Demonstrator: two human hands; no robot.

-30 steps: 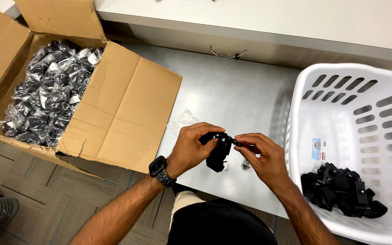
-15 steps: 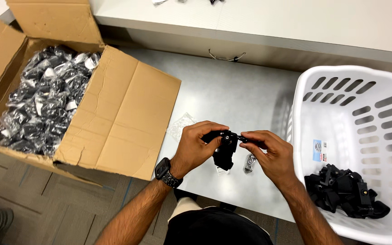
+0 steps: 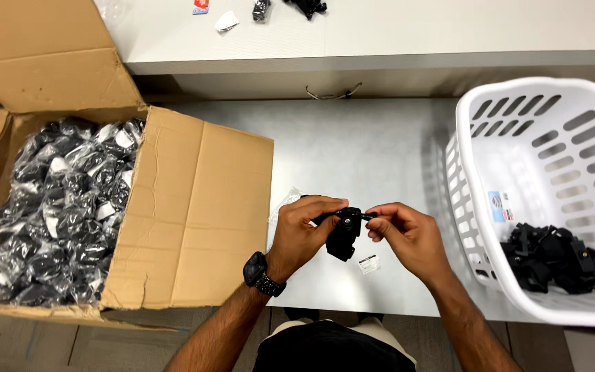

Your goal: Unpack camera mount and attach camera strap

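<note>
A big brown cardboard box (image 3: 194, 227) full of black parts in clear bags stands at the left, a white plastic laundry basket (image 3: 480, 200) at the right. Between them, above the grey table (image 3: 352, 151), the left hand (image 3: 301, 234) grips a small black plastic clamp (image 3: 343, 234) that hangs downward. The right hand (image 3: 408, 234) pinches its knob from the right side.

Work surface: grey tabletop (image 3: 373, 151) beneath and beyond the fingers | Upper level: white shelf (image 3: 408, 31) far beyond the fingers, a shadowed gap under its front edge | Floor: grey-brown tiles (image 3: 56, 348) nearer than the fingers, lower left | Light: even, overhead, soft shadows
</note>
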